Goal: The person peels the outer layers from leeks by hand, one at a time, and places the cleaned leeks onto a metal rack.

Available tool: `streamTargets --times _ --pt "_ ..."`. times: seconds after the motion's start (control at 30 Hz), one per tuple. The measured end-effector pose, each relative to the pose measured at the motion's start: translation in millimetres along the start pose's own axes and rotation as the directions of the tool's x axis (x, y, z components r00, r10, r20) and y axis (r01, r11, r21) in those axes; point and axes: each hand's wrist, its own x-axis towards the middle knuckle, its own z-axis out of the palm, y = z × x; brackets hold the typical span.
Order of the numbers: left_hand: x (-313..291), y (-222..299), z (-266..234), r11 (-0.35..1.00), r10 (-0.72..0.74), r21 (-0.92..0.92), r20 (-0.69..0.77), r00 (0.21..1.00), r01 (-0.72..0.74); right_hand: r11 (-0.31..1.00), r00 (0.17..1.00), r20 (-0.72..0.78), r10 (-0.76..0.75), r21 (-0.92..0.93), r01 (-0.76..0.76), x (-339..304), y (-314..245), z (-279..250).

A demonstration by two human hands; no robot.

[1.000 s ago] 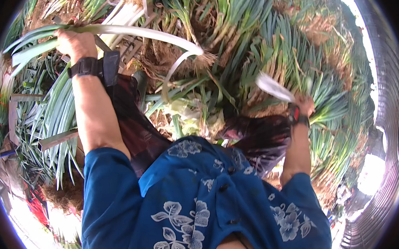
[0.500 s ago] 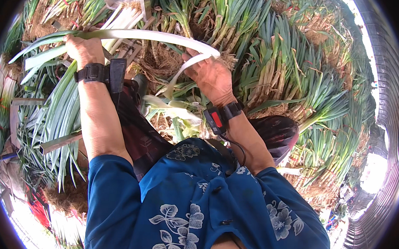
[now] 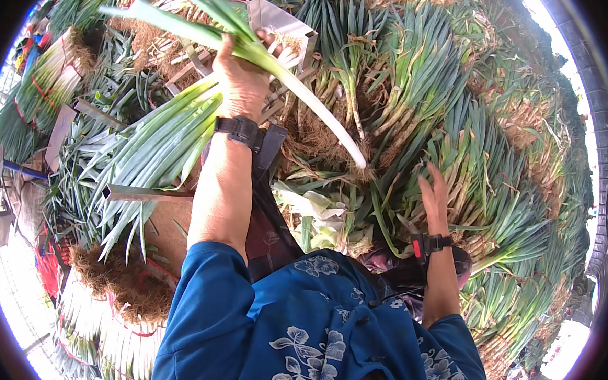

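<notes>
Many green bunches (image 3: 420, 72) lie packed all around. One square metal bar (image 3: 149, 195) pokes out across the long, flat leaves (image 3: 151, 147) by the left arm (image 3: 223, 192). Floppy pale scraps (image 3: 313, 208) sit in the middle. The left hand (image 3: 244, 77) grips a leek (image 3: 315, 108) above them, smooth and white with a fuzzy end; the right hand (image 3: 437, 193) is off to the side, fingers apart
</notes>
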Motion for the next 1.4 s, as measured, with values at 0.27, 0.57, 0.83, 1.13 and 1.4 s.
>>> streamTargets --times 0.27,0.57,0.83,1.13,1.4 --pt "-23 -27 28 0.941 -0.281 -0.13 0.215 0.935 0.313 0.91 0.926 0.226 -0.304 0.356 0.212 -5 -181 75" --pt "-81 48 68 -0.196 -0.26 0.708 0.63 0.732 -0.678 0.803 0.89 0.31 -0.335 0.587 0.098 18 -207 77" --pt "-19 99 31 -0.574 -0.549 0.215 0.615 0.566 -0.79 0.825 0.601 0.657 -0.454 0.565 0.006 58 -262 78" --pt "63 231 -66 -0.77 -0.179 0.582 0.192 0.965 -0.259 0.951 0.928 0.372 0.027 0.275 -0.138 184 -83 59" --pt "140 190 -166 -0.757 -0.079 0.651 -0.014 0.997 -0.051 1.0 0.928 0.374 0.003 -0.013 0.002 128 16 142"
